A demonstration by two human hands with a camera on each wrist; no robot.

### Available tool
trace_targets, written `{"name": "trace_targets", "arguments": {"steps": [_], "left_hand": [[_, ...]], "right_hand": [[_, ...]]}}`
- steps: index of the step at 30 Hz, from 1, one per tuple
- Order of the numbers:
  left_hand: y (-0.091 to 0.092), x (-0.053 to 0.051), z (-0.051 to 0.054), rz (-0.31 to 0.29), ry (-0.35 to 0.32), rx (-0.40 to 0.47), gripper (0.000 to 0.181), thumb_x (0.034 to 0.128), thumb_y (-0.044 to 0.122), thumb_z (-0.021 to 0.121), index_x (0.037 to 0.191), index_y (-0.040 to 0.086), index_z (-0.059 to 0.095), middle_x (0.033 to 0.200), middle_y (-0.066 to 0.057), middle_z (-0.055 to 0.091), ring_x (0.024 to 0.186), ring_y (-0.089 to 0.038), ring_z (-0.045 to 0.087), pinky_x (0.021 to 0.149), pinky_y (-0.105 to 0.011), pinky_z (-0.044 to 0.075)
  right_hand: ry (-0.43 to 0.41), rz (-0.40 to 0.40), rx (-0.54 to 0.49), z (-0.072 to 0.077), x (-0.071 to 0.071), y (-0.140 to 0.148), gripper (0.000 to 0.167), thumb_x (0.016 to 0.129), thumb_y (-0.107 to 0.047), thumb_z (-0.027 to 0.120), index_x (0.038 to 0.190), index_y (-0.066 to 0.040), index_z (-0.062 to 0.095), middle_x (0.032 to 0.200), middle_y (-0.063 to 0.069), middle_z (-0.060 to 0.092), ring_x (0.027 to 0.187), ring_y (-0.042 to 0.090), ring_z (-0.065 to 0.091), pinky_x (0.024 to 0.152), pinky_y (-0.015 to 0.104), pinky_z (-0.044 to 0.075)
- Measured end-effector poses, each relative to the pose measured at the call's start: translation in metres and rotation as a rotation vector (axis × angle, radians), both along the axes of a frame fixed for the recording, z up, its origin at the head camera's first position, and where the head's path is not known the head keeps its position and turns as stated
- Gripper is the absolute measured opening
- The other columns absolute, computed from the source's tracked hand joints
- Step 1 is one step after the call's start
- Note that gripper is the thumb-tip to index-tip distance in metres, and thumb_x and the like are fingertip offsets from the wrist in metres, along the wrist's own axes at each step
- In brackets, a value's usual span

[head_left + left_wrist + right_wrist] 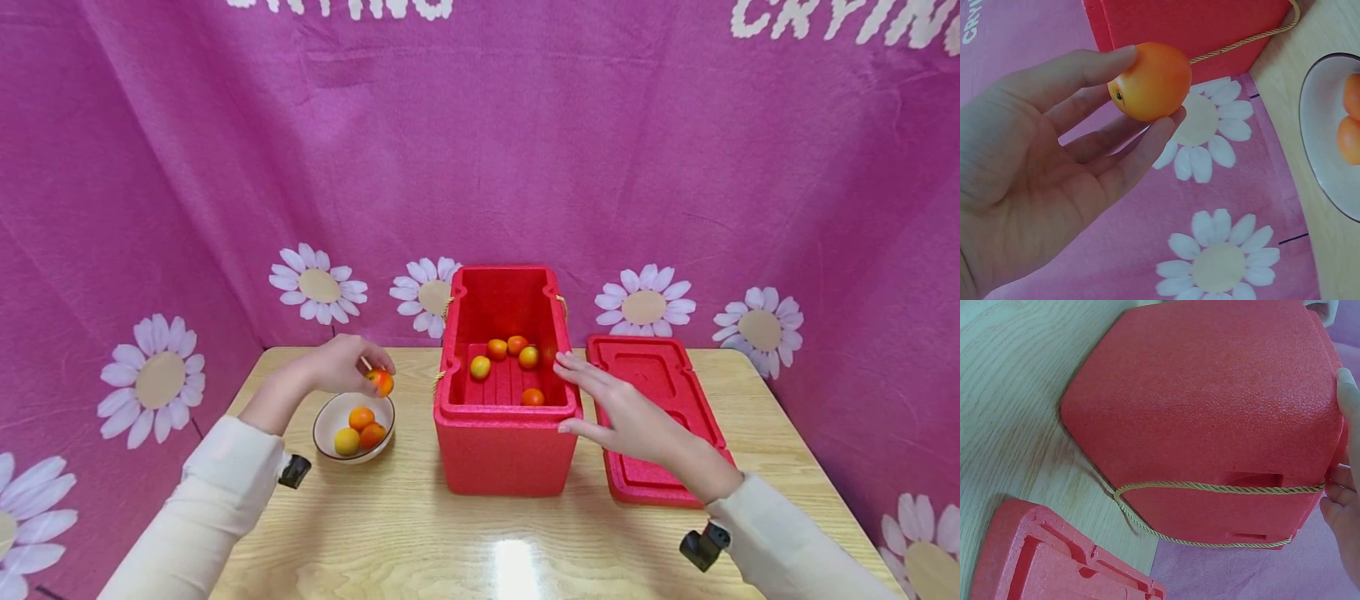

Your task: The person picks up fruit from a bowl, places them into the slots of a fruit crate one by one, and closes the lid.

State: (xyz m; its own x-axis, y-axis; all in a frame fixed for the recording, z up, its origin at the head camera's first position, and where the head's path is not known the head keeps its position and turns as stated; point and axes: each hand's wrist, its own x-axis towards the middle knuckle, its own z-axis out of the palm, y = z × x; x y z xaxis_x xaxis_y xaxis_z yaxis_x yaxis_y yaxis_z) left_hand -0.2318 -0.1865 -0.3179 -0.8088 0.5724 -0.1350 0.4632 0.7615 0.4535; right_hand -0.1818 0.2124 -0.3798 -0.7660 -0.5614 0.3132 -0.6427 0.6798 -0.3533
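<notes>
My left hand [347, 363] pinches an orange-yellow, apricot-like fruit [1154, 81] between thumb and fingertips, above the far side of the bowl. The white bowl [330, 412] with a dark rim holds three more fruits, two orange and one yellow [347, 442]. At the middle of the table stands a red foam box [504, 458], its top uncovered, with several orange and yellow fruits [497, 349] on its floor. My right hand [626, 408] rests on the box's right rim near the front corner, fingers extended; in the right wrist view its fingertips touch the rim.
The red lid [656, 375] lies on the table right of the box. Yellow rope handles [1210, 486] hang along the box's sides. A pink curtain [510, 150] with white daisies stands behind and beside the wooden table [390, 533].
</notes>
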Motion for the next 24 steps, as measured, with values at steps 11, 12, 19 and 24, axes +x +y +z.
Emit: {"name": "trace_targets", "arguments": {"steps": [11, 12, 19, 24], "left_hand": [[0.014, -0.005, 0.018, -0.032, 0.018, -0.068, 0.026, 0.0794, 0.005, 0.072, 0.105, 0.005, 0.071, 0.097, -0.007, 0.072, 0.093, -0.025, 0.066, 0.086, -0.038, 0.056], [0.015, -0.006, 0.019, -0.039, 0.021, -0.068, 0.026, 0.0795, 0.004, 0.072, 0.105, 0.005, 0.071, 0.097, -0.007, 0.072, 0.093, -0.025, 0.066, 0.087, -0.038, 0.056], [0.029, -0.01, 0.03, -0.093, 0.066, -0.085, 0.026, 0.0783, 0.006, 0.073, 0.104, 0.006, 0.072, 0.097, -0.006, 0.073, 0.093, -0.024, 0.066, 0.087, -0.039, 0.055], [0.042, -0.011, 0.04, -0.106, 0.071, -0.108, 0.027, 0.078, 0.007, 0.074, 0.104, 0.007, 0.072, 0.096, -0.005, 0.072, 0.091, -0.022, 0.062, 0.085, -0.037, 0.053]], "right_hand": [[0.001, 0.007, 0.008, 0.0, -0.001, 0.0, 0.079, 0.08, -0.047, 0.072, 0.145, -0.013, 0.042, 0.153, 0.008, 0.041, 0.14, 0.029, 0.04, 0.104, 0.045, 0.046], [0.002, 0.006, 0.008, 0.0, -0.001, 0.0, 0.079, 0.08, -0.047, 0.072, 0.145, -0.013, 0.042, 0.153, 0.008, 0.041, 0.14, 0.029, 0.04, 0.104, 0.045, 0.046], [0.003, 0.006, 0.003, 0.0, -0.001, 0.0, 0.079, 0.08, -0.045, 0.073, 0.145, -0.013, 0.042, 0.153, 0.008, 0.04, 0.141, 0.029, 0.039, 0.105, 0.046, 0.045], [0.003, 0.004, 0.004, 0.0, 0.0, 0.0, 0.08, 0.08, -0.044, 0.074, 0.145, -0.013, 0.042, 0.153, 0.008, 0.04, 0.141, 0.029, 0.04, 0.103, 0.045, 0.047]]}}
